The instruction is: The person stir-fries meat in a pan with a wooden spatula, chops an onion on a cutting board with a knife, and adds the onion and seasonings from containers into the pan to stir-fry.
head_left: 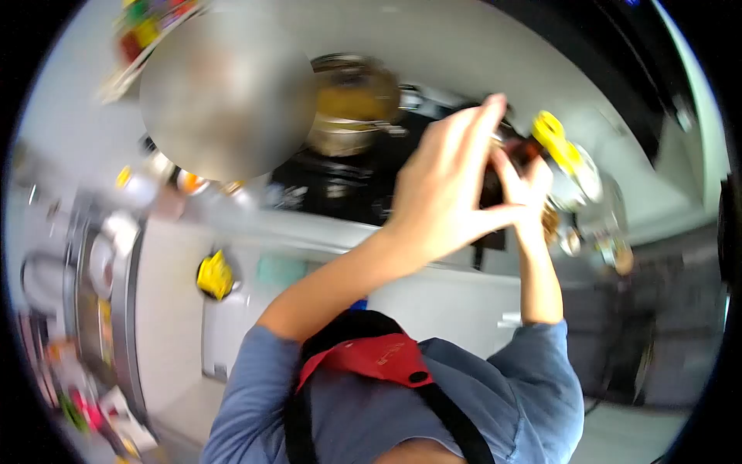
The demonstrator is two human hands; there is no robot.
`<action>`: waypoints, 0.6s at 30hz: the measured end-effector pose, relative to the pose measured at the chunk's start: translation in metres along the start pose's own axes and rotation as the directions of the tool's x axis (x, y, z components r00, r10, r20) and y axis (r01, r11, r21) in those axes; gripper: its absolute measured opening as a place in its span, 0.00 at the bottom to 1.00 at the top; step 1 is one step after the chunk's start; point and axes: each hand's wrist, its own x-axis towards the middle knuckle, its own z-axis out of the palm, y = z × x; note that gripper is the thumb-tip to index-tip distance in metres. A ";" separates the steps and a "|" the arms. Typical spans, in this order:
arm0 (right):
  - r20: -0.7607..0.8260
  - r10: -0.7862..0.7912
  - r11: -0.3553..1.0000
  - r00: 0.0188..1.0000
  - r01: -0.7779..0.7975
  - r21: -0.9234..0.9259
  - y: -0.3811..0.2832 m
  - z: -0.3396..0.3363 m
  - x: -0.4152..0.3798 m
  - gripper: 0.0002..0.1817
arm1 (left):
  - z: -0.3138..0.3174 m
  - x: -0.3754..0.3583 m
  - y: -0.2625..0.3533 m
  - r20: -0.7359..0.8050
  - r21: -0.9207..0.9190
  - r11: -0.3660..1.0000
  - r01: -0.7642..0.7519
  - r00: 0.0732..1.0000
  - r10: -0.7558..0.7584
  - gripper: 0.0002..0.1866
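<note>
My left hand (437, 189) reaches over the right part of the black stove (336, 182), its fingers stretched out and the thumb apart. Just beyond it, my right hand (525, 185) has its fingers bent around a dark reddish-brown thing that looks like a bottle (527, 151). Blur and the left hand hide much of it. Close by on the right is a clear container (583, 182), with a bright yellow part (555, 139) above it. A metal pot (344, 135) with yellowish contents stands on the stove, left of my hands.
A large round grey metallic disc (224, 100) is blurred at upper left. Small jars (189, 182) line the counter's left end. Below the stove lie a yellow item (215, 274) and a pale green one (280, 269). A shelf unit (100, 271) stands left.
</note>
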 end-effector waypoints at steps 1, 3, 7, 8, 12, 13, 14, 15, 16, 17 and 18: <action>0.018 -0.045 0.997 0.999 0.044 0.065 -0.021 0.023 -0.005 0.17 | -0.018 0.007 0.006 0.045 -0.083 0.990 0.111 0.993 -0.107 0.51; 0.049 -0.114 0.977 0.992 0.103 0.187 -0.065 0.074 -0.024 0.16 | -0.056 0.005 0.001 -0.012 -0.174 0.970 0.171 0.984 -0.175 0.45; 0.043 -0.243 0.891 0.969 0.205 0.405 -0.134 0.167 -0.068 0.15 | -0.145 -0.024 -0.019 0.063 -0.370 0.835 0.408 0.908 -0.415 0.35; 0.034 -0.264 0.865 0.964 0.221 0.450 -0.145 0.190 -0.079 0.15 | -0.165 -0.038 -0.033 0.115 -0.450 0.754 0.479 0.868 -0.484 0.30; -0.048 -0.316 0.761 0.947 0.284 0.584 -0.179 0.263 -0.103 0.15 | -0.226 -0.072 -0.075 0.281 -0.585 0.506 0.635 0.743 -0.607 0.23; -0.065 -0.310 0.746 0.949 0.285 0.601 -0.182 0.278 -0.105 0.15 | -0.237 -0.076 -0.082 0.301 -0.584 0.463 0.667 0.707 -0.640 0.22; -0.076 -0.300 0.734 0.951 0.281 0.618 -0.184 0.290 -0.106 0.15 | -0.249 -0.076 -0.086 0.344 -0.579 0.403 0.709 0.660 -0.667 0.22; -0.069 -0.256 0.735 0.964 0.241 0.634 -0.184 0.303 -0.104 0.11 | -0.253 -0.080 -0.098 0.353 -0.600 0.385 0.701 0.664 -0.659 0.23; -0.005 -0.293 0.762 0.956 0.236 0.602 -0.165 0.319 -0.106 0.16 | -0.263 -0.078 -0.106 0.391 -0.599 0.321 0.733 0.618 -0.682 0.24; 0.063 -0.324 0.789 0.944 0.233 0.568 -0.158 0.329 -0.104 0.20 | -0.271 -0.076 -0.113 0.429 -0.595 0.254 0.762 0.569 -0.701 0.25; -0.100 -0.309 0.827 0.946 0.319 0.463 -0.155 0.346 -0.097 0.09 | -0.265 -0.083 -0.130 0.324 -0.625 0.353 0.697 0.642 -0.695 0.30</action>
